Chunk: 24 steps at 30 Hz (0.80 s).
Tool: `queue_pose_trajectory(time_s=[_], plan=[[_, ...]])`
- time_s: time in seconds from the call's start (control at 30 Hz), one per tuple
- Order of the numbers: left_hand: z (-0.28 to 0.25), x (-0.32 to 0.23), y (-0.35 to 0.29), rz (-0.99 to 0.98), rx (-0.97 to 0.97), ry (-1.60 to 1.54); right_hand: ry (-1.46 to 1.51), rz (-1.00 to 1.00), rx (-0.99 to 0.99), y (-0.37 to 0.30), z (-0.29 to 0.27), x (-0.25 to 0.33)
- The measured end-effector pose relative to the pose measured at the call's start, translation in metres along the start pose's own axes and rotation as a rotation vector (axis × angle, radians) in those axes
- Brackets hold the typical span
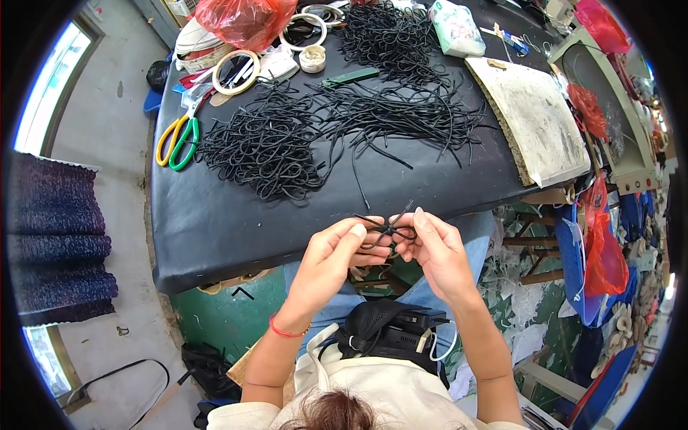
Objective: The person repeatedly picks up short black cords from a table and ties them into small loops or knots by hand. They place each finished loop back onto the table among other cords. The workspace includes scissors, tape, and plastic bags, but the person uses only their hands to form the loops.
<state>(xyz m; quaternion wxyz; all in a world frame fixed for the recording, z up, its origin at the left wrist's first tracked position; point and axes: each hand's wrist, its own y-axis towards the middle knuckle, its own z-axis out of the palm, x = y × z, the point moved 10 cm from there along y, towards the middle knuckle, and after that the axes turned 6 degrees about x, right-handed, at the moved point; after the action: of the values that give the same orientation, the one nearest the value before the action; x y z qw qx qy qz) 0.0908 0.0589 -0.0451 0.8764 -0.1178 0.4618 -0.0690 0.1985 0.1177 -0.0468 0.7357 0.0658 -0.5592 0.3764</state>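
Observation:
Just past the table's near edge, a black cord bow with a knot in its middle is stretched between my two hands. My left hand pinches its left side between thumb and fingers. On the other side, the thumb and fingers of my right hand close on the right loop, and thin cord ends stick up beside the thumb. In front of me lie a pile of looped black cords and a bundle of straighter black cords. Another tangled cord heap sits farther back.
Scissors with yellow and green handles lie at the left of the black table. Behind them are tape rolls, a small round tub and a red plastic bag. A stained pale board covers the table's right end.

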Motion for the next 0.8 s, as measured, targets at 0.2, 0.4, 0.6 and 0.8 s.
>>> queue_pose_trajectory(time_s=[0.2,0.4,0.6,0.8], plan=[[0.003,-0.004,-0.001,0.114,-0.030,0.171,-0.146,-0.082,0.005,0.000,0.001,0.005],[-0.003,-0.005,-0.002,0.147,-0.144,0.178,-0.169,-0.043,0.082,-0.003,0.007,0.004],[-0.003,-0.003,-0.008,0.248,-0.273,0.206,-0.240,-0.125,0.053,-0.008,0.015,0.010],[-0.002,-0.003,-0.006,0.258,-0.291,0.196,-0.413,-0.205,0.019,-0.009,0.016,0.016]])
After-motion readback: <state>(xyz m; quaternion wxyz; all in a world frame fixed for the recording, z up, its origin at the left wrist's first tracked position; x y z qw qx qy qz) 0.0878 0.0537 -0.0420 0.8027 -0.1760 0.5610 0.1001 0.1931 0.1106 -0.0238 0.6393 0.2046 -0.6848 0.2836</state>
